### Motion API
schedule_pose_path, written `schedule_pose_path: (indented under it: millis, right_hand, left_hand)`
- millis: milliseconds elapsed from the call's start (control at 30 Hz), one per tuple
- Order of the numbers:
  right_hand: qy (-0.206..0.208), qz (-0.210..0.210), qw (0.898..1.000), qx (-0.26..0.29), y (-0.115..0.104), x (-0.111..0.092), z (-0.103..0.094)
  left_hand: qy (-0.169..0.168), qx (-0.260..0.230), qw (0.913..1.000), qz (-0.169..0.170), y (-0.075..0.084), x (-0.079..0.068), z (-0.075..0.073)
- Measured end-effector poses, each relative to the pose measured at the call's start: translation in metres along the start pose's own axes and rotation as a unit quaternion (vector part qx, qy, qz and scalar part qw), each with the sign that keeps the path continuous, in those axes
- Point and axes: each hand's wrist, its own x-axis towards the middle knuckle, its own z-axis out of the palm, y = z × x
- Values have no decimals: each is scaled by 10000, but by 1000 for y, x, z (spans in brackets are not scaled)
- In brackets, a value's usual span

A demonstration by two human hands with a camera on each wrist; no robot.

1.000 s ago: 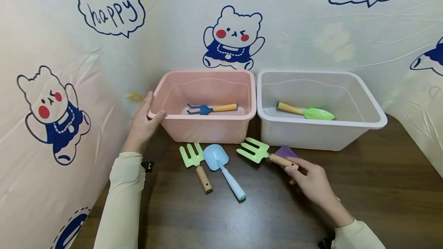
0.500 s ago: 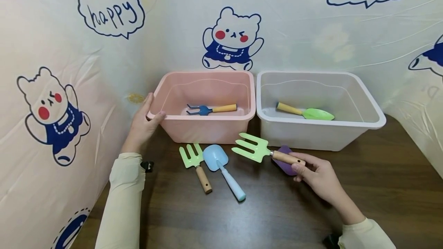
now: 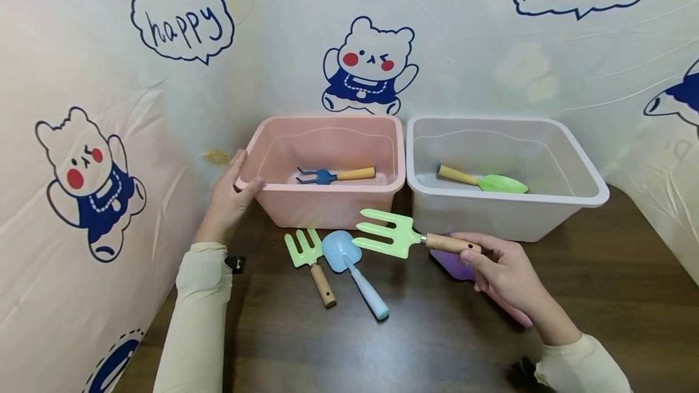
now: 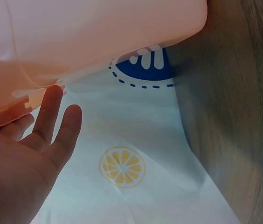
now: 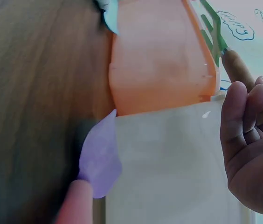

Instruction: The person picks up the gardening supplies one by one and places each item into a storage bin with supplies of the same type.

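The right hand (image 3: 510, 267) pinches the raised green fork (image 3: 403, 238) near the handle's end, tines toward nine o'clock; held so far back, its head might dip and knock the blue scoop (image 3: 341, 250) at eight o'clock. The left hand (image 3: 226, 202) is clamped, thumb over the rim, on the pink bin (image 3: 322, 211) at its eight o'clock corner, where an uneven pull could skew it

Grips pink bin (image 3: 327, 211) w/ L hand (image 3: 232, 202) nr L front corner; holds green fork (image 3: 401, 237) w/ R hand (image 3: 513, 272) by wood handle (image 3: 441, 243), pointing L, above table (image 3: 431, 344). See blue rake (image 3: 324, 177) in pink bin, green trowel (image 3: 498, 184) in grey bin (image 3: 491, 218) just R. See 2nd green fork (image 3: 306, 256), lt-blue shovel (image 3: 361, 282) & purple trowel (image 3: 452, 264) on table.
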Motion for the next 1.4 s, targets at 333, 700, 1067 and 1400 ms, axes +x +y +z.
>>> schedule_pose_path:
  millis: [333, 700, 1067, 1400]
  right_hand:
    - [-40, -143, 9998, 158, -11, 15, 4]
    - [275, -405, 9987, -128, -29, 47, -4]
    - [458, -320, 9984, -120, -37, 76, -3]
    - [617, -202, 9978, -96, -44, 102, 2]
  left_hand:
    - [-32, -81, 9999, -56, -4, 0, 0]
    - [4, -106, 9999, -54, -4, -2, -1]
    - [38, -151, 9999, -43, -6, -1, 0]
    - [23, -166, 9999, -23, -8, 1, 1]
